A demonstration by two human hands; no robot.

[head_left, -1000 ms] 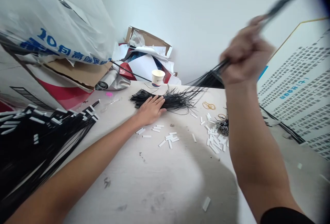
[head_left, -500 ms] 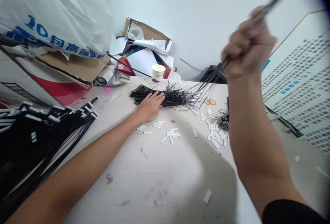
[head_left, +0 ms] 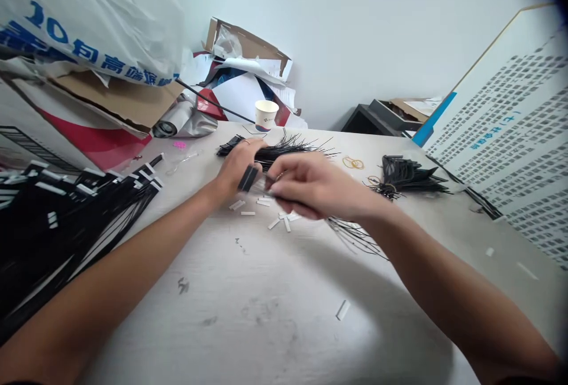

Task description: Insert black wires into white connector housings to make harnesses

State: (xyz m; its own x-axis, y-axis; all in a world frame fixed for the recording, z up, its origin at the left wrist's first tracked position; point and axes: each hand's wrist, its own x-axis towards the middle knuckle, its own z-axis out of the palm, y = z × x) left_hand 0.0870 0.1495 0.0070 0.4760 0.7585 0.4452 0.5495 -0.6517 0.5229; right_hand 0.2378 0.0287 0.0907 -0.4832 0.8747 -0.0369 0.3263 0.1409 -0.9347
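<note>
Lowered, my right hand has fingers closed round a slim black-wire bundle; left hand, grip unclear. Likely bunching, calling for steady alignment.

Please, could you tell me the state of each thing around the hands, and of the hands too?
right hand: closed around the held strands
held strands: black, far ends splayed
left hand: at the lying bundle, grip unclear
lying bundle: flat on the table, strand ends spread
paper cup: upright, uncovered
yellow rubber bands: lying loose, unstretched
white pieces: scattered
table: smudged
</note>
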